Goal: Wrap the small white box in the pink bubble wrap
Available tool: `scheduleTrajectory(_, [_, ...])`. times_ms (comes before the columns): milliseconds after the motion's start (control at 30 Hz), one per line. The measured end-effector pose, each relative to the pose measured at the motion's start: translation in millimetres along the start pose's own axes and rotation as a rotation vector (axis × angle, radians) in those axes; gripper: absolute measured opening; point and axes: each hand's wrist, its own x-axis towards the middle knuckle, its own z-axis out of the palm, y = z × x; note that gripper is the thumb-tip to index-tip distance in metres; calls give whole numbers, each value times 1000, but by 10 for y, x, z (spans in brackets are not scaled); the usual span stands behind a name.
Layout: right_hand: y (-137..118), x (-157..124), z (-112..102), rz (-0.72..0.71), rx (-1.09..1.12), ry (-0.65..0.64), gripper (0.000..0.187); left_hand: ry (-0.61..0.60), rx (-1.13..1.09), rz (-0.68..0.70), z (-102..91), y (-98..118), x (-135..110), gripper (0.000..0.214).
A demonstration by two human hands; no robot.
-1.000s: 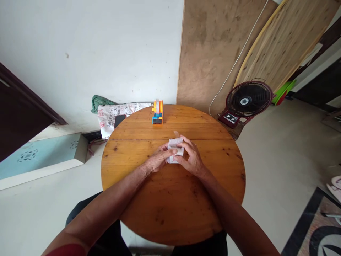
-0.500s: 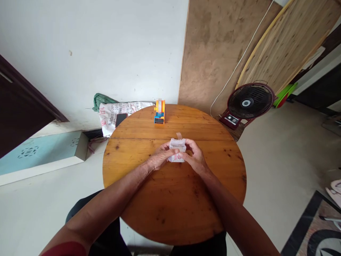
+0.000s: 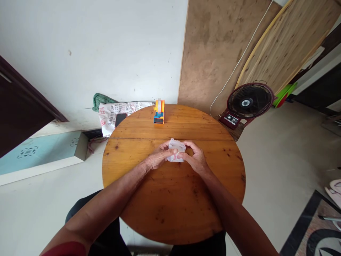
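Between my two hands is a small whitish, translucent wrapped packet (image 3: 176,145) with red print on its lower part. My left hand (image 3: 160,156) grips its left side, the thumb lying across the front. On the right side my right hand (image 3: 195,156) holds it, thumb pressed on the print and fingers bent behind the edge. What the packet contains cannot be made out. Beyond it, near the far edge of the round wooden table (image 3: 173,206), stands an orange and blue tape dispenser (image 3: 159,112) with a roll of tape in it.
A white printed sack (image 3: 109,119) and a green bag (image 3: 102,101) lie behind the table's left edge against the wall. To the right stands a dark red fan (image 3: 247,101), its white cord running up the board. A low pale-blue cabinet (image 3: 45,149) is at left.
The packet's upper part has changed shape, from a folded ridge to a flatter, pointed top. The brownish strip sticking up from its top no longer shows. Both hands keep their hold.
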Motion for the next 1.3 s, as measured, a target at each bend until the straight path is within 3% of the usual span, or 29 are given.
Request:
scheduleTrajectory(133, [-11, 2, -22, -43, 0, 30, 30, -69, 14, -13, -8, 24, -20, 55])
scheduleTrajectory(333, [-40, -5, -48, 33, 28, -22, 35, 13, 19, 1, 31, 0, -20, 52])
scheduleTrajectory(533, [-81, -34, -48, 4, -87, 11, 32, 5, 39, -7, 31, 2, -6, 50])
scheduleTrajectory(833, [-62, -52, -53, -150, -155, 88, 40, -8, 72, -45, -5, -53, 22, 51])
scheduleTrajectory(1000, [-67, -44, -47, -276, -253, 154, 29, -18, 106, -54, 5, -60, 18, 50])
scheduleTrajectory(1133, [-49, -40, -54, -391, -364, 232, 9, -20, 137, -75, 19, -69, 6, 48])
scheduleTrajectory(1300, [-33, -52, -80, -476, -424, 276, 10, -30, 145, -84, 24, -67, 10, 56])
